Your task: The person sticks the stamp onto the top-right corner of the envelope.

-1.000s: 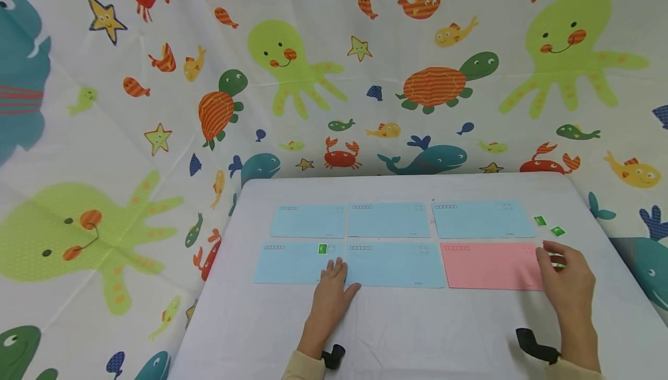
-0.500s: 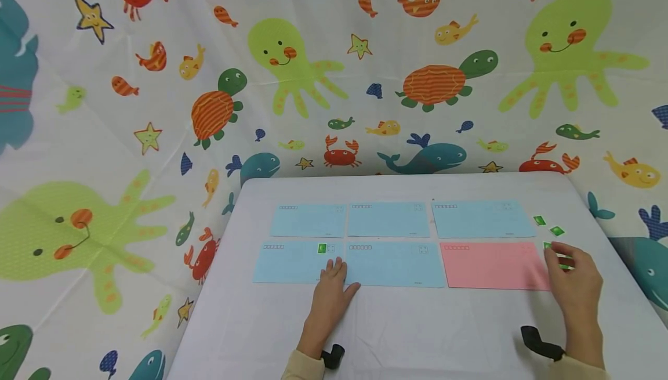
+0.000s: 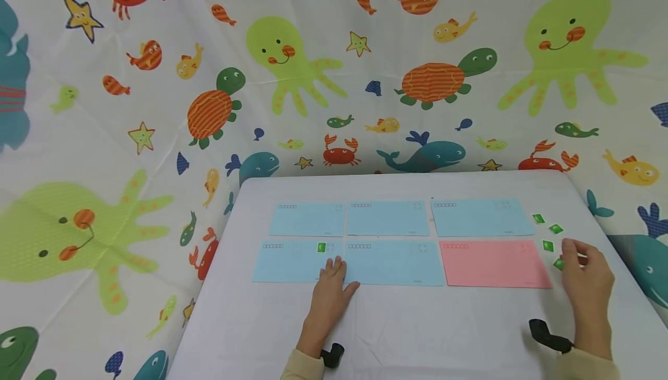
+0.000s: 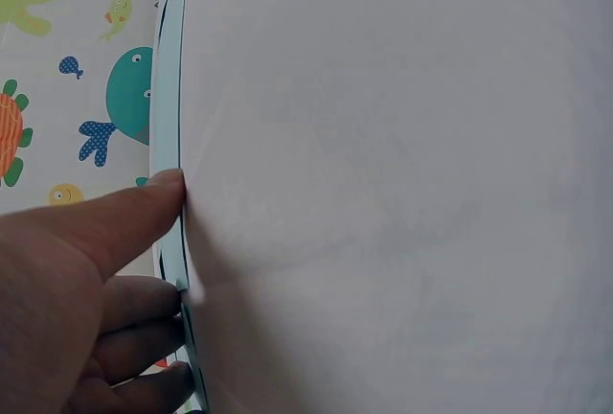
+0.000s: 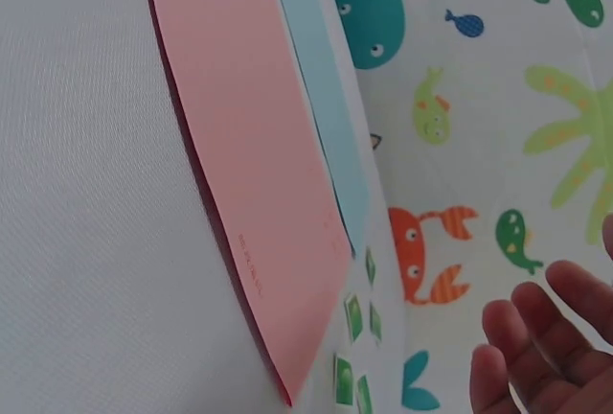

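The right hand (image 3: 591, 278), fingers loosely curled and seemingly empty, has green stamps (image 3: 548, 246) at its ten o'clock. The left hand (image 3: 331, 285) rests flat on blue envelopes (image 3: 395, 267). Stamps look light, easily creased: pinch edges.

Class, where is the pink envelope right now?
In the head view, the pink envelope lies at the right end of the nearer row, between a blue envelope and the loose green squares.
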A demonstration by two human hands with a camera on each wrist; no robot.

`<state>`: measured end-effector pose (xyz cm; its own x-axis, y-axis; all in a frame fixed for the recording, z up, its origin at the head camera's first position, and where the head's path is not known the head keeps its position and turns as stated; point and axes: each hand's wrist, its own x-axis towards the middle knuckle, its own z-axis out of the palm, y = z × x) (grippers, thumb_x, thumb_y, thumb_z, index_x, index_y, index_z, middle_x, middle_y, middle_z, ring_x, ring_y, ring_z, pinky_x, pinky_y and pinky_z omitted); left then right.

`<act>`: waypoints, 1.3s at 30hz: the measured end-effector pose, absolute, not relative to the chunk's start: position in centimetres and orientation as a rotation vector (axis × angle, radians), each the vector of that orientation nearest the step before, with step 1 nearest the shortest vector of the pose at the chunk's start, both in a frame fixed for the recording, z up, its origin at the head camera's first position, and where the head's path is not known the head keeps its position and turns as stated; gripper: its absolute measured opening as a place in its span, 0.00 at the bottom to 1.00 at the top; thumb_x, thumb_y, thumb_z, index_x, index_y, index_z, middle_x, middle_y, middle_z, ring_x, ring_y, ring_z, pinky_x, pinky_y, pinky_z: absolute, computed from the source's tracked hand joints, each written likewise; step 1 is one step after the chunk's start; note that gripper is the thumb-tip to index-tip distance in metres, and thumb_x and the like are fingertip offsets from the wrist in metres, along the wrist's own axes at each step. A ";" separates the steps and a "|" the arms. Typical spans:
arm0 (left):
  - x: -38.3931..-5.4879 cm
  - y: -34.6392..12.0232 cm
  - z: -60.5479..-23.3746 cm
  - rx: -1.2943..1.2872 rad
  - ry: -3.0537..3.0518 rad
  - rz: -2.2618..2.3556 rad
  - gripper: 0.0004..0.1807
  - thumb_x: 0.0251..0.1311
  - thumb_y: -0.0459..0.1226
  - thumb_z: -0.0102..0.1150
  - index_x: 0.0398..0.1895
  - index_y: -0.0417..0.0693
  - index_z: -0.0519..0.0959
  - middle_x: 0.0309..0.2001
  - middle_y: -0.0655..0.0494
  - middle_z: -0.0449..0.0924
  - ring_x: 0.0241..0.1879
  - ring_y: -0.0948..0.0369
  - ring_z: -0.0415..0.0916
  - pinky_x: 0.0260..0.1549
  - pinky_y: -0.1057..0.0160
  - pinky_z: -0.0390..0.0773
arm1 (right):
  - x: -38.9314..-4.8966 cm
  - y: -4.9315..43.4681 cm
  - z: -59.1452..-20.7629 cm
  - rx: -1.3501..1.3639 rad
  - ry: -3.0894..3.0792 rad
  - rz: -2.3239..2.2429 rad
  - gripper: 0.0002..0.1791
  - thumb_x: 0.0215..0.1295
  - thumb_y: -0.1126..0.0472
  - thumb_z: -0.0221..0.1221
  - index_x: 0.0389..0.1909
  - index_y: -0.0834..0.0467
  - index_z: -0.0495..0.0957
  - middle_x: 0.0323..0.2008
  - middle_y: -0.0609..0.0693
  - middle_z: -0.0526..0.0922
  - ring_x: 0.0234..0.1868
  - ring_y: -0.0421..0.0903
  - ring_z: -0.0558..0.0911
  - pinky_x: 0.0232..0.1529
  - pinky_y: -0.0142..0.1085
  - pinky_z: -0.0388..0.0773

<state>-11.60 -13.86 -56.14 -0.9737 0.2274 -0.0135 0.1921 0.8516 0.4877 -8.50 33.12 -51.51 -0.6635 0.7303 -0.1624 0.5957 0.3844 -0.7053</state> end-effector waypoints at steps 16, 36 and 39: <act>-12.0 -13.2 -56.5 0.286 2.947 0.770 0.34 0.64 0.46 0.65 0.65 0.31 0.73 0.70 0.36 0.69 0.73 0.40 0.62 0.69 0.38 0.64 | -9.6 36.0 -51.9 -1.302 -2.376 1.262 0.41 0.75 0.31 0.28 0.75 0.53 0.62 0.70 0.58 0.68 0.50 0.42 0.71 0.40 0.28 0.67; -12.0 -13.2 -56.9 0.301 2.958 0.767 0.33 0.64 0.45 0.65 0.65 0.31 0.73 0.69 0.35 0.69 0.73 0.39 0.62 0.69 0.39 0.65 | -9.2 38.1 -54.1 -1.345 -2.452 1.240 0.35 0.76 0.41 0.40 0.76 0.58 0.59 0.63 0.64 0.68 0.38 0.33 0.64 0.26 0.19 0.63; -12.0 -13.2 -57.0 0.306 2.961 0.756 0.33 0.64 0.46 0.65 0.65 0.31 0.73 0.69 0.35 0.69 0.73 0.39 0.63 0.69 0.39 0.65 | -9.0 38.2 -54.4 -1.341 -2.466 1.231 0.35 0.76 0.43 0.41 0.75 0.60 0.60 0.64 0.64 0.67 0.39 0.35 0.65 0.25 0.19 0.62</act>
